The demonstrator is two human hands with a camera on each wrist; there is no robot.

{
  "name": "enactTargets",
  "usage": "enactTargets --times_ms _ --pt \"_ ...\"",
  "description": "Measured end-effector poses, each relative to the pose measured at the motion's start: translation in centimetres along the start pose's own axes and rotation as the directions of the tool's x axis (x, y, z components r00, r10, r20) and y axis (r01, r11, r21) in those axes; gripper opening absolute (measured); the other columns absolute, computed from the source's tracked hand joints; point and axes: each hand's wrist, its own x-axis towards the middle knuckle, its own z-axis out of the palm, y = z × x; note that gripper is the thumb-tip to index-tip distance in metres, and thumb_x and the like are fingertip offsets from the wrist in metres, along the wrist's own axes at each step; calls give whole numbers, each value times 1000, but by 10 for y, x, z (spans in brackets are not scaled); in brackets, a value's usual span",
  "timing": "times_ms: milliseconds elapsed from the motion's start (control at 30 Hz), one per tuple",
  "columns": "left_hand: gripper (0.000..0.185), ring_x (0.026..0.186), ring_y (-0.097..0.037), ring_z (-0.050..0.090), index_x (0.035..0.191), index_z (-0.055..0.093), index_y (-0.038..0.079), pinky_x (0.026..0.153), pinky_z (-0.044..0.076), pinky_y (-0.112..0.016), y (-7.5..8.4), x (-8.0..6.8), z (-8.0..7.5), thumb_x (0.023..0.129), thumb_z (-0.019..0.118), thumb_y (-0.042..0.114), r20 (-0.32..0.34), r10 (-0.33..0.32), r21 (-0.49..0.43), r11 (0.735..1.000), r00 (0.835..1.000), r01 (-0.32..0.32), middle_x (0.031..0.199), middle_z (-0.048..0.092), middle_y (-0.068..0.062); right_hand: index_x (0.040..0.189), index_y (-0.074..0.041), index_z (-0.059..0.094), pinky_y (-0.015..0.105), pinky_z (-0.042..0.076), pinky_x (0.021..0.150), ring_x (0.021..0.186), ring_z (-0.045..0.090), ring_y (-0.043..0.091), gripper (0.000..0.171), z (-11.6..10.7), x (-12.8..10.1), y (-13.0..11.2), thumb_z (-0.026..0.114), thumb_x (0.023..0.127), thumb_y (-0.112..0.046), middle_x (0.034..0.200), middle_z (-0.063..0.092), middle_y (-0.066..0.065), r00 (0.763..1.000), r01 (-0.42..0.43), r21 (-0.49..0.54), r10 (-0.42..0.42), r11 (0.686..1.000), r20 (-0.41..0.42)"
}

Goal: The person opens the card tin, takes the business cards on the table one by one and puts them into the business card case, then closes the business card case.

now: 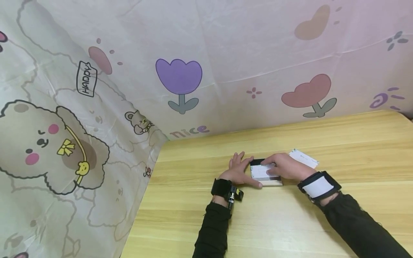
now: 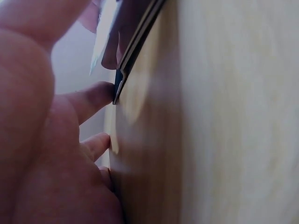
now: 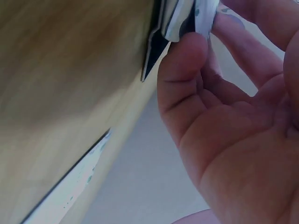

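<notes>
Table point(image 1: 290, 215) of pale wood runs under both my arms, cartoon cloth point(image 1: 96, 89) hung behind it; near its middle lies a flat dark-edged phone point(image 1: 266, 173) with a white sheet on top; my left hand point(image 1: 238, 173) lies spread flat, fingers straight against its left edge; my right hand point(image 1: 285, 166) pinches the sheet at its top; small white card point(image 1: 303, 158) just beyond my right hand.

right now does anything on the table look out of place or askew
Nothing is damaged or spilled. The one oddity is a white card lying loose and skewed on the table, just beyond the right hand, apart from the flat device both hands work on. The left hand rests flat beside it.
</notes>
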Motion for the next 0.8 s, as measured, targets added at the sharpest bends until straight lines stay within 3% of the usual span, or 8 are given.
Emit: enactTargets --times_ms 267,400,500,667,800 --pt "112 158 -25 -16 165 28 35 125 5 -61 0 0 0 73 91 51 -1 9 0 1000 1000 -9 174 -5 2 110 -1 79 48 59 83 97 70 24 21 -1 0 -1 77 90 -7 107 77 10 997 78 -12 -78 997 25" --pt "112 158 -25 -16 165 29 34 126 2 -58 0 0 0 73 91 51 -2 17 9 1000 1000 -17 174 -4 1 113 1 79 39 58 78 93 68 17 23 -2 -1 -2 74 94 -12 110 77 11 996 77 -11 -76 997 55" --pt "112 158 -24 -16 164 29 35 126 4 -59 1 0 0 73 91 53 -3 10 18 1000 1000 -10 174 -4 2 113 -3 80 33 54 73 84 63 13 21 -3 -2 -4 72 96 -14 105 76 5 995 53 2 -53 999 88" --pt "112 158 -25 -17 164 28 36 125 5 -60 1 0 0 73 91 53 1 5 21 1000 1000 -5 174 -4 2 113 0 76 42 58 78 89 67 19 27 -7 -6 -9 79 91 -15 102 74 7 995 -12 -3 12 1000 103" --pt "112 158 -26 -16 165 29 34 127 2 -57 1 0 0 73 91 52 -4 17 34 999 1000 -17 174 -3 -1 115 4 72 44 57 80 92 64 22 49 -6 -6 -14 91 79 -22 106 72 10 991 -68 -11 69 998 117"
